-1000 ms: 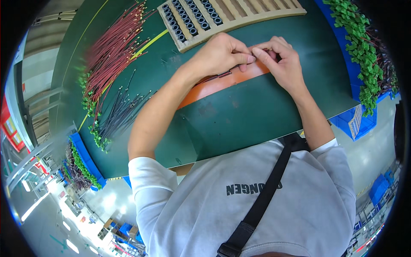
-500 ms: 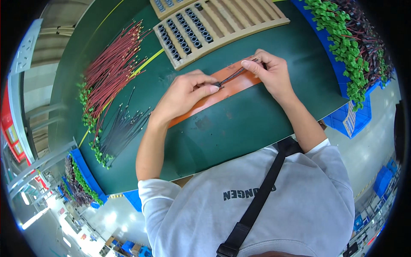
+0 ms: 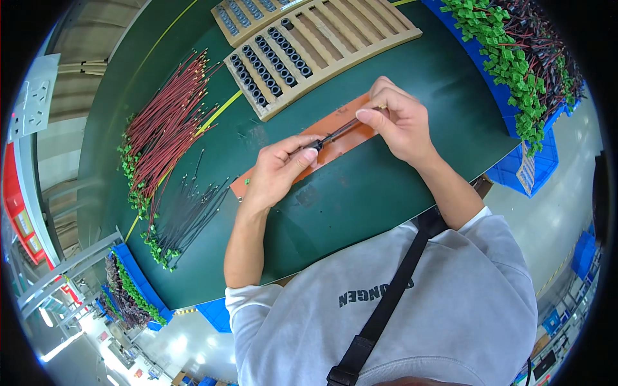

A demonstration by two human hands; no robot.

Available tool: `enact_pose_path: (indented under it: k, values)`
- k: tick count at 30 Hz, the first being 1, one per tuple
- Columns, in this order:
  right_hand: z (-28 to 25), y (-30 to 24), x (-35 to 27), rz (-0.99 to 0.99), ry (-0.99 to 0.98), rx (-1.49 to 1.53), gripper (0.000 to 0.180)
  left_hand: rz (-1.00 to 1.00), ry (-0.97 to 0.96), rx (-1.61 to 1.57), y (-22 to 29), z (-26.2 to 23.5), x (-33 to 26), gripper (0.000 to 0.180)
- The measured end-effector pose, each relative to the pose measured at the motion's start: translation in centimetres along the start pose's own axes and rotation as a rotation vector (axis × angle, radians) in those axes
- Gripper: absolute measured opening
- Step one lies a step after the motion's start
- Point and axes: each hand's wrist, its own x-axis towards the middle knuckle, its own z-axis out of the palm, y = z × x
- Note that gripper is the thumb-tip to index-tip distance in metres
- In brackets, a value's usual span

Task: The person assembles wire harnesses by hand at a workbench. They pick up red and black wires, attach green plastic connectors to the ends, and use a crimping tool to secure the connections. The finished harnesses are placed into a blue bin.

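Over an orange strip on the green table, my two hands hold a short dark wire lead between them. My left hand pinches a small black cylindrical connector piece at the lead's left end, thumb against fingers. At the other end, my right hand grips the wires between thumb and curled fingers. The wires run fairly straight from one hand to the other. Fingers of my right hand hide that end of the lead.
Beyond my hands stands a slotted wooden tray with rows of black ring-ended parts. Red wires with green ends and black wires lie at left. A blue bin of green-ended wires stands at right. Another tray adjoins behind.
The whole view has shifted slightly, with the tray lower in the picture. Both hands keep hold of the lead, and the wires between them look straighter.
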Motion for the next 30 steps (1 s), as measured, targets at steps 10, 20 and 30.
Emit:
enact_pose_path:
  k: [10, 20, 30]
  values:
    - [-0.3, 0.3, -0.4, 0.203, 0.029, 0.008, 0.025, 0.129, 0.160, 0.117, -1.3, 2.2, -0.7, 0.026]
    - [0.7, -0.6, 0.0, 0.087, -0.059, 0.159, 0.016, 0.220, 0.309, 0.246, -0.5, 2.6, -1.2, 0.024]
    - [5.1, -3.2, -1.9, -0.263, -0.226, 0.346, 0.017, 0.286, 0.408, 0.401, 3.9, 2.2, -5.2, 0.009]
